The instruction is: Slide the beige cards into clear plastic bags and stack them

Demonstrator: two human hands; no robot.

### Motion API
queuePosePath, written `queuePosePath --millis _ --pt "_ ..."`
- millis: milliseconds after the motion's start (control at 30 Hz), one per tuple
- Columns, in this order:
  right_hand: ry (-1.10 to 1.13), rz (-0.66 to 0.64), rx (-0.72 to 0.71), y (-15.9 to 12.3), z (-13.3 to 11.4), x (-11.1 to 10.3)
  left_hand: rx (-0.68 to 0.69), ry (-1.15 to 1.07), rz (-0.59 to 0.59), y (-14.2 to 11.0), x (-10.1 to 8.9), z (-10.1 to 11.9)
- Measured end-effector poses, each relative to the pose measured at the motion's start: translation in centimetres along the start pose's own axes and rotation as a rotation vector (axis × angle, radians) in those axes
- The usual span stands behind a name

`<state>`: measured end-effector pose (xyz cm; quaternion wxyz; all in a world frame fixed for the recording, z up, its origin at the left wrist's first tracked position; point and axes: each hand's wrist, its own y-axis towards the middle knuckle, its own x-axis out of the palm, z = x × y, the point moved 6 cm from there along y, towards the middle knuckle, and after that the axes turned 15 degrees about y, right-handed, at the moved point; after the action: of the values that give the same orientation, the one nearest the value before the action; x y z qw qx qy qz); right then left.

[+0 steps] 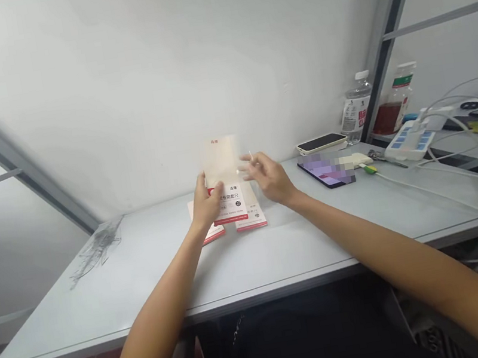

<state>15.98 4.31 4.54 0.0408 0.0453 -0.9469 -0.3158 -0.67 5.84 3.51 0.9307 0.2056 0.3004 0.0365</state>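
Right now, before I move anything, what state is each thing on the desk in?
Left hand: gripping a ruler packet
Right hand: raised, fingers spread, near the packet
Ruler packet: held up off the desk
Two other packets: lying flat
Phone: lying flat, screen dark
Tablet: lying flat, screen lit, blurred
Water bottle: upright, capped

Bright, flat light fills the scene, and the white wall (150, 78) burns paler toward the upper left of the translucent sheet (220, 161), which itself looks washed out. Shadows near that sheet stay faint and soft on the surface (153, 265). Just beside it, the right hand's fingers (249, 165) are slightly blurred. Right of it, a tablet screen (326, 169) is a pixelated mosaic, and far to its left the metal window frame (3, 156) leans with wide-angle stretching.
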Motion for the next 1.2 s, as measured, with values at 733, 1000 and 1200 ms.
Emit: queuePosePath --millis 733,1000,1200 --pt "0.45 0.168 0.267 2.0 1.5 -3.2 -0.012 -0.274 -0.29 -0.1 0.6 0.7" --pt "0.537 0.027 0.407 1.2 1.6 -1.4 -0.003 -0.269 -0.221 0.0 0.2 0.6" --pt "0.746 -0.015 0.525 0.6 2.2 -0.1 0.048 -0.095 -0.041 0.3 -0.8 0.4"
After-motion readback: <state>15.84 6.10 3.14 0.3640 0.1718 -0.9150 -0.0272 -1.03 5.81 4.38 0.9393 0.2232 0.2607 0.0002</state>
